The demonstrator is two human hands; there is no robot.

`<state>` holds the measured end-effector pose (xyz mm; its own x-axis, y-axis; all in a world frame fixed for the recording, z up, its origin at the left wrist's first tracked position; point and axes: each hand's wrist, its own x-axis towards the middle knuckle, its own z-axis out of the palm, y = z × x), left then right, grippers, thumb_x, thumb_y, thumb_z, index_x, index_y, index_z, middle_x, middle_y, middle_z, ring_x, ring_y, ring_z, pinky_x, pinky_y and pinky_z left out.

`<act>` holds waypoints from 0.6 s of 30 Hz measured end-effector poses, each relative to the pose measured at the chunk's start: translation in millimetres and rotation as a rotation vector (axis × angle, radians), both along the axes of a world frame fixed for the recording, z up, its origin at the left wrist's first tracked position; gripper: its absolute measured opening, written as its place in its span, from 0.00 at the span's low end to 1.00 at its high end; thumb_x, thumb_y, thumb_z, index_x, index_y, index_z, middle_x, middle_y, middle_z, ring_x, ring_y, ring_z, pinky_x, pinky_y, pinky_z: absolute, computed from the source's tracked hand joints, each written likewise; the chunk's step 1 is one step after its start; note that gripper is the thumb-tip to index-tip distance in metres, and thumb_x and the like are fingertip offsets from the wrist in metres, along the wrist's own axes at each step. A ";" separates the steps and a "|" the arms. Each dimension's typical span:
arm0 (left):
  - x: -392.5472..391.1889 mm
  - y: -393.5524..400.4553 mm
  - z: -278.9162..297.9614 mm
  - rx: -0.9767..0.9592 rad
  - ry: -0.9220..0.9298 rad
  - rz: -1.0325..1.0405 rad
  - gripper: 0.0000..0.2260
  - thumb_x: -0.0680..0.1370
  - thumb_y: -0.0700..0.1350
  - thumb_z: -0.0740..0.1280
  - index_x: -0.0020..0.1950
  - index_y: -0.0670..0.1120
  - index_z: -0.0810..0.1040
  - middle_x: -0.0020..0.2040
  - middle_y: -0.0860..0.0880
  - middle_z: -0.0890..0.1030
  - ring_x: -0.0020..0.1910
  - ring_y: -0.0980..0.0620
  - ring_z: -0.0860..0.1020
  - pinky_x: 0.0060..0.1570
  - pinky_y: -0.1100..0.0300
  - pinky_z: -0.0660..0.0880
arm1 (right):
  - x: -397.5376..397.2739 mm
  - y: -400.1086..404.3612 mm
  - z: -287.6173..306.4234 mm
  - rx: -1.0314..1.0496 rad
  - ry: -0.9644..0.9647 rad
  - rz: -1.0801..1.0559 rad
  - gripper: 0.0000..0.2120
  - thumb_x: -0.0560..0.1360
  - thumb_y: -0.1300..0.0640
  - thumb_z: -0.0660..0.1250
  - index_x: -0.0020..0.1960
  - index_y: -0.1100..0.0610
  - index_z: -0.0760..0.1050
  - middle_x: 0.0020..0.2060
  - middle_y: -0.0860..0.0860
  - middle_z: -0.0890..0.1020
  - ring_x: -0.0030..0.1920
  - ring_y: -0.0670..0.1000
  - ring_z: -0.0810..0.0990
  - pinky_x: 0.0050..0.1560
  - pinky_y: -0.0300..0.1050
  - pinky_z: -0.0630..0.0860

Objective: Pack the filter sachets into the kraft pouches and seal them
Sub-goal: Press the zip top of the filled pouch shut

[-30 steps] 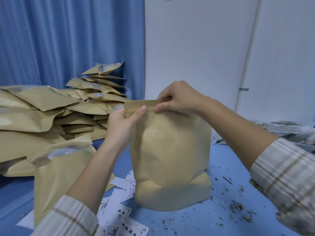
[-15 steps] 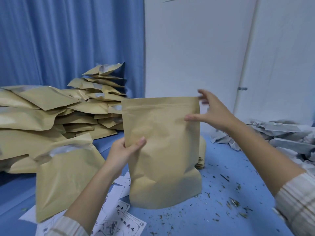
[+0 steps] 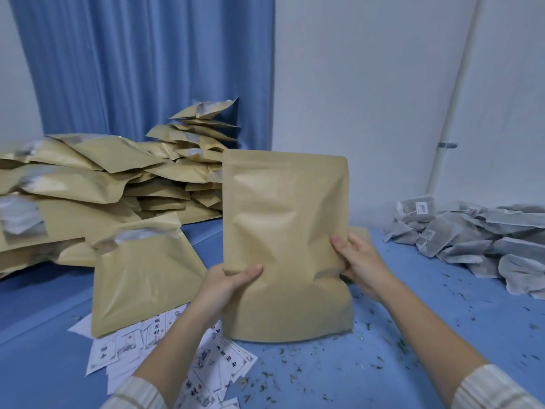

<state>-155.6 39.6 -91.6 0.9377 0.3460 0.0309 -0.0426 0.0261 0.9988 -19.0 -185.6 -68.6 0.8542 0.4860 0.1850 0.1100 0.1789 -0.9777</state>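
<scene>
Printed label sheets (image 3: 212, 367) lie nearest on the blue table (image 3: 383, 364). Behind them the left hand (image 3: 228, 286) and right hand (image 3: 358, 262) each grip a side edge of the filled kraft pouch (image 3: 284, 231), thumbs on its front. Pouch stands upright on its base, long axis vertical, top edge up & flat, prob. sealed. Good practice: hold it level w/ both hands, lay it on the pouch stack (image 3: 97, 184) at far left. Filter sachets (image 3: 472, 231) wait far right.

Blue curtain (image 3: 147, 66) (pleated), white wall (image 3: 362, 84), pipe (image 3: 454, 95).
</scene>
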 end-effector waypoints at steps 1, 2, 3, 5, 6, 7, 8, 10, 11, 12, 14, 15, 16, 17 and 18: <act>-1.1 3.3 3.4 -0.044 -0.016 0.031 0.18 0.57 0.53 0.81 0.39 0.43 0.86 0.42 0.44 0.85 0.41 0.48 0.84 0.37 0.62 0.78 | -0.8 4.1 -1.3 -0.020 -0.002 0.029 0.24 0.64 0.45 0.72 0.58 0.52 0.76 0.51 0.49 0.84 0.49 0.49 0.83 0.41 0.41 0.79; -3.2 6.3 8.1 -0.086 -0.033 0.057 0.13 0.59 0.52 0.78 0.38 0.45 0.86 0.42 0.44 0.85 0.40 0.48 0.84 0.35 0.63 0.78 | -2.8 9.3 -2.8 -0.045 -0.007 0.057 0.27 0.63 0.44 0.73 0.59 0.52 0.75 0.52 0.49 0.83 0.50 0.49 0.83 0.42 0.41 0.78; -6.0 9.8 13.7 -0.119 -0.048 0.087 0.10 0.62 0.51 0.77 0.37 0.46 0.86 0.41 0.45 0.85 0.39 0.49 0.84 0.33 0.64 0.78 | -3.9 15.4 -4.6 -0.061 -0.003 0.074 0.26 0.62 0.45 0.73 0.58 0.52 0.74 0.53 0.49 0.82 0.50 0.49 0.82 0.42 0.40 0.78; -11.9 22.5 21.2 -0.144 -0.058 0.159 0.09 0.67 0.47 0.75 0.39 0.42 0.85 0.40 0.45 0.85 0.37 0.51 0.84 0.30 0.64 0.77 | -7.5 33.3 -5.4 -0.045 0.024 0.097 0.20 0.63 0.48 0.72 0.54 0.50 0.75 0.51 0.48 0.83 0.46 0.47 0.83 0.38 0.37 0.77; -16.6 31.1 24.5 -0.149 -0.058 0.197 0.09 0.69 0.46 0.74 0.42 0.41 0.84 0.40 0.45 0.85 0.37 0.50 0.84 0.30 0.64 0.77 | -9.9 45.7 -4.2 -0.030 0.032 0.124 0.16 0.64 0.50 0.72 0.50 0.52 0.77 0.47 0.48 0.84 0.43 0.47 0.83 0.35 0.37 0.77; -22.5 41.1 27.2 -0.153 -0.057 0.237 0.09 0.70 0.45 0.74 0.45 0.41 0.82 0.41 0.45 0.85 0.37 0.50 0.84 0.31 0.63 0.77 | -11.7 60.8 -2.3 -0.028 0.031 0.149 0.13 0.65 0.51 0.72 0.49 0.53 0.79 0.45 0.48 0.85 0.41 0.47 0.84 0.35 0.38 0.77; -28.6 53.8 28.1 -0.150 -0.057 0.286 0.10 0.71 0.45 0.74 0.48 0.41 0.81 0.41 0.45 0.85 0.38 0.50 0.84 0.32 0.62 0.77 | -14.2 78.4 -0.3 -0.042 0.027 0.166 0.11 0.67 0.51 0.72 0.49 0.52 0.80 0.44 0.48 0.85 0.41 0.47 0.84 0.35 0.38 0.77; -42.6 83.9 27.0 -0.124 -0.055 0.403 0.10 0.72 0.45 0.74 0.50 0.44 0.78 0.43 0.47 0.85 0.41 0.50 0.83 0.35 0.60 0.77 | -19.2 119.7 2.0 -0.104 0.011 0.187 0.10 0.72 0.52 0.70 0.50 0.54 0.80 0.45 0.51 0.85 0.42 0.49 0.83 0.38 0.41 0.77; -50.2 100.4 25.1 -0.111 -0.054 0.457 0.10 0.72 0.44 0.73 0.51 0.45 0.78 0.45 0.48 0.84 0.42 0.50 0.83 0.36 0.59 0.76 | -21.2 142.7 1.2 -0.134 0.010 0.194 0.10 0.73 0.51 0.69 0.51 0.56 0.79 0.46 0.53 0.84 0.42 0.50 0.83 0.38 0.42 0.77; -56.9 116.7 21.9 -0.100 -0.050 0.499 0.09 0.74 0.43 0.72 0.53 0.45 0.77 0.46 0.48 0.83 0.43 0.50 0.82 0.37 0.59 0.75 | -24.1 165.3 0.1 -0.165 0.014 0.199 0.11 0.74 0.51 0.69 0.51 0.57 0.79 0.46 0.53 0.84 0.42 0.50 0.82 0.38 0.42 0.76; -68.7 150.2 12.7 -0.062 -0.014 0.571 0.10 0.76 0.42 0.69 0.57 0.44 0.76 0.51 0.47 0.82 0.47 0.48 0.80 0.43 0.56 0.75 | -30.1 209.6 -4.0 -0.236 0.015 0.222 0.12 0.74 0.49 0.68 0.53 0.56 0.78 0.46 0.51 0.83 0.43 0.49 0.81 0.38 0.41 0.75; -72.4 166.0 7.4 -0.038 0.015 0.603 0.10 0.77 0.41 0.67 0.58 0.43 0.76 0.53 0.46 0.81 0.51 0.46 0.79 0.48 0.53 0.75 | -32.2 229.4 -6.9 -0.267 0.010 0.236 0.13 0.74 0.48 0.68 0.54 0.55 0.77 0.47 0.49 0.82 0.44 0.48 0.80 0.37 0.41 0.74; -74.8 180.5 1.6 -0.013 0.047 0.630 0.11 0.78 0.42 0.66 0.60 0.43 0.75 0.56 0.45 0.80 0.54 0.44 0.78 0.54 0.50 0.75 | -33.8 246.6 -10.5 -0.288 0.011 0.244 0.13 0.74 0.48 0.68 0.55 0.53 0.76 0.47 0.48 0.81 0.44 0.47 0.80 0.37 0.40 0.74; -75.5 193.1 -3.4 0.014 0.080 0.651 0.12 0.78 0.42 0.66 0.62 0.44 0.74 0.58 0.45 0.79 0.56 0.43 0.77 0.59 0.47 0.73 | -33.7 261.3 -14.6 -0.302 0.017 0.246 0.13 0.73 0.47 0.69 0.55 0.52 0.75 0.47 0.48 0.80 0.44 0.47 0.79 0.36 0.40 0.73; -75.4 203.2 -7.6 0.038 0.112 0.659 0.13 0.78 0.43 0.65 0.63 0.45 0.73 0.59 0.45 0.78 0.57 0.43 0.76 0.61 0.46 0.72 | -32.9 273.4 -18.8 -0.313 0.027 0.250 0.14 0.73 0.47 0.69 0.55 0.51 0.75 0.47 0.49 0.80 0.44 0.48 0.80 0.36 0.40 0.74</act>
<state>-230.9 242.8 -99.2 0.5285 0.8483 -0.0309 0.0665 -0.0051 0.9978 -51.8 87.8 -87.4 0.7047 0.7090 -0.0264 0.0739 -0.1103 -0.9912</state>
